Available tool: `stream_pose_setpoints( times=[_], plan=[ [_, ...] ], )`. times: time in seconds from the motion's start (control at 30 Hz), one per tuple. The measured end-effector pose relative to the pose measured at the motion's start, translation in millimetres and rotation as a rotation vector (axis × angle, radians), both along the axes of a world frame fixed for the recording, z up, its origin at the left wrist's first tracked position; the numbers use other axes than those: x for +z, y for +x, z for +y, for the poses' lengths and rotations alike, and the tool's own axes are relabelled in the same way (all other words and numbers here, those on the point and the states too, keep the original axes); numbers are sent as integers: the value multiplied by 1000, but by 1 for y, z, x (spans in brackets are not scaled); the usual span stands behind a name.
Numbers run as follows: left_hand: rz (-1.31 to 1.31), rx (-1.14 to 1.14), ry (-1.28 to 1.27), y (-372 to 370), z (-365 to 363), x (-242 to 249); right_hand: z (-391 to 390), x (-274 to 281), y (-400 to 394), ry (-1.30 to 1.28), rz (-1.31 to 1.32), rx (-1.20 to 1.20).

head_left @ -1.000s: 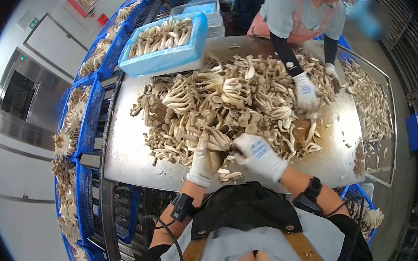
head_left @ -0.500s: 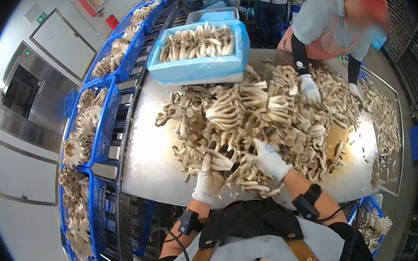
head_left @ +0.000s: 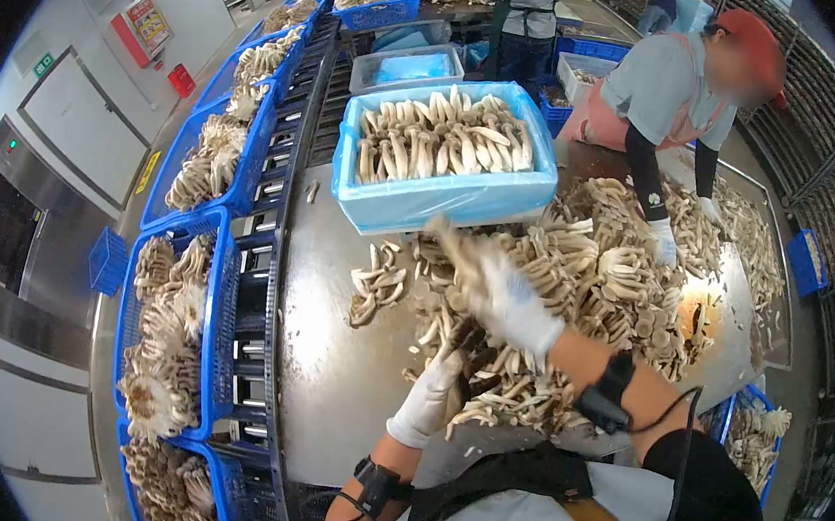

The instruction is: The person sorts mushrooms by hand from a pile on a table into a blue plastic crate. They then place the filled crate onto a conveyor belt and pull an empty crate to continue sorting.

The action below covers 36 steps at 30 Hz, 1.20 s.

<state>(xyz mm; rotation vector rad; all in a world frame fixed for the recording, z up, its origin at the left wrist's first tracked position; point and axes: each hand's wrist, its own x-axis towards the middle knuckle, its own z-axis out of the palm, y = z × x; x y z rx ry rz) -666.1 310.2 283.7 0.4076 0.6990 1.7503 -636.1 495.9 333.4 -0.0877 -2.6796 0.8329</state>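
**Mushrooms (head_left: 628, 266) on a metal bench (head_left: 328, 352), two gloved hands**

Right hand (head_left: 522, 306): fingers closed about a pale, elongated mushroom (head_left: 454, 249), blurred, above the pile, on the near side of the box (head_left: 443, 206). Left hand (head_left: 429, 402): at the pile's near left edge; its grip cannot be told. Handling, as judged: hold lightly by the stem, sparing the cap; lay stems side by side. Materials: smooth, curved, cream stems; rounded grey-brown caps; white knit-looking gloves; glossy blue film lining the box; worn, shiny bench. Far left: slatted blue plastic baskets (head_left: 221, 342) of mushroom clusters.

Food-processing room; mushrooms (head_left: 628, 268) fill crates (head_left: 219, 342) beside rollers (head_left: 250, 350).
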Motion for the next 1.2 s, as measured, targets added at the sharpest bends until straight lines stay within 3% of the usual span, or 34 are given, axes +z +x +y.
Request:
stream_pose_setpoints(
  times=[0.13, 0.17, 0.27, 0.37, 0.4, 0.57, 0.73, 0.8, 0.87, 0.9, 0.93, 1.03, 1.07, 1.13, 1.17, 1.2],
  plan=[
    [-167, 90, -160, -36, -22, -26, 61, 32, -107, 128, -153, -452],
    [-107, 133, -239, -41, -28, -28, 78, 31, -135, 119, -250, -536],
    [-199, 229, -259, -55, -54, -51, 102, 4, -192, 211, -403, -620],
    [-243, 283, -307, -65, -75, -71, 103, 13, -186, 200, -467, -511],
    [-244, 281, -325, -67, -79, -75, 97, 19, -171, 196, -458, -493],
    [-204, 236, -312, -64, -77, -82, 92, -33, -59, 367, 135, -345],
    [-61, 207, -242, -49, -38, -57, 77, -38, 91, 225, 126, -483],
    [-90, 182, -290, -41, -28, -56, 78, -29, 157, 198, 173, -678],
    [-73, 130, -305, -25, -18, -51, 97, -52, 219, -105, 217, -893],
    [-74, 95, -299, -17, -13, -55, 104, -60, 245, -398, 272, -955],
    [-73, 62, -291, -9, -7, -55, 102, -59, 262, -446, 263, -980],
    [-32, -16, -376, 25, 7, -54, 78, -65, 289, -249, -31, -876],
    [-12, -52, -440, 35, 9, -56, 68, -90, 294, -528, -65, -796],
    [35, -18, -498, 55, 14, -59, 42, -89, 287, -495, -458, -542],
    [82, 11, -493, 63, 19, -57, 31, -119, 292, -189, -333, -298],
    [131, 41, -484, 68, 25, -54, 20, -118, 284, -285, -497, -181]
  ],
)
